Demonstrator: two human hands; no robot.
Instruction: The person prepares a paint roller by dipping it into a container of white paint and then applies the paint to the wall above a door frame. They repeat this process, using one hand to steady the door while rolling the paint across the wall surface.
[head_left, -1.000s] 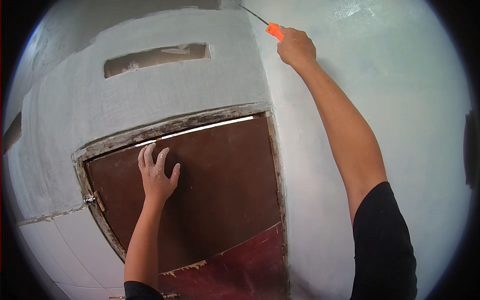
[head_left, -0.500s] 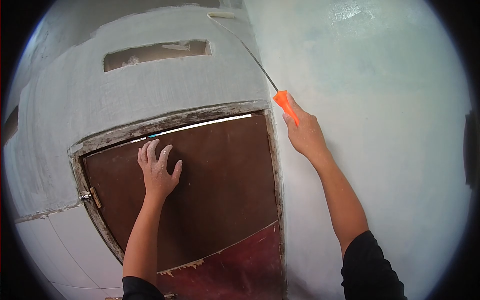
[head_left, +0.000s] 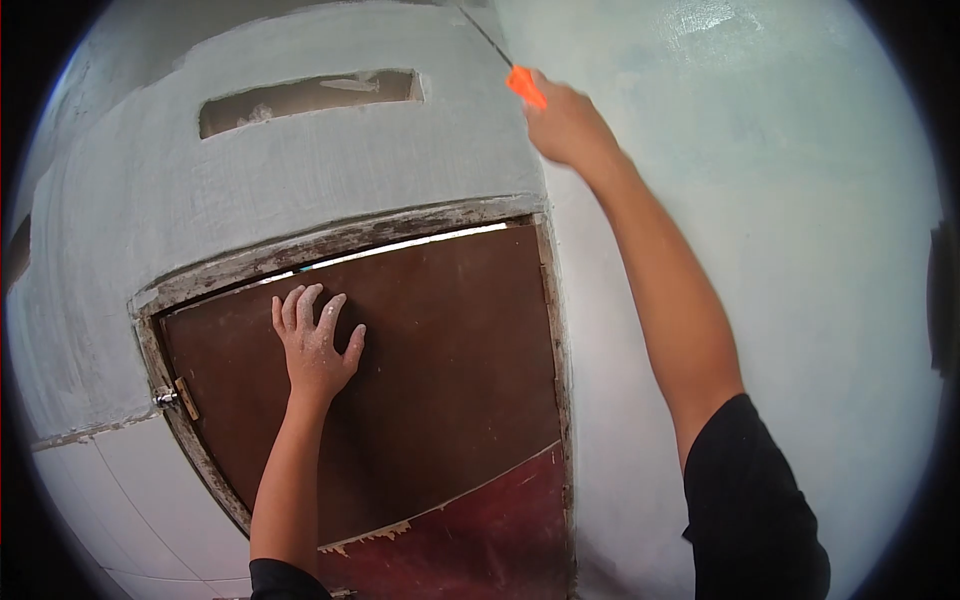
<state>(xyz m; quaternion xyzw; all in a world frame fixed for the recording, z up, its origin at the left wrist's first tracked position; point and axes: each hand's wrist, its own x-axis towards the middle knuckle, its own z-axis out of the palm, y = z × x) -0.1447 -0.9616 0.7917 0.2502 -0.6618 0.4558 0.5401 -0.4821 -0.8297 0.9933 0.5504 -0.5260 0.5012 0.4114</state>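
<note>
up by the corner of the walls, the right hand (head_left: 566,120) is closed around the orange handle (head_left: 526,87) of a tool, its thin rod (head_left: 484,36) slanting up and left. lower left, the left hand (head_left: 316,335) is open, fingers spread against the brown door (head_left: 440,340), near the top of its worn frame (head_left: 340,240).

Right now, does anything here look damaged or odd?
Yes: the lower red part of the door has a ragged, chipped edge, with pale material showing near its left end. The wooden frame around the door looks worn and patchy too.
</note>
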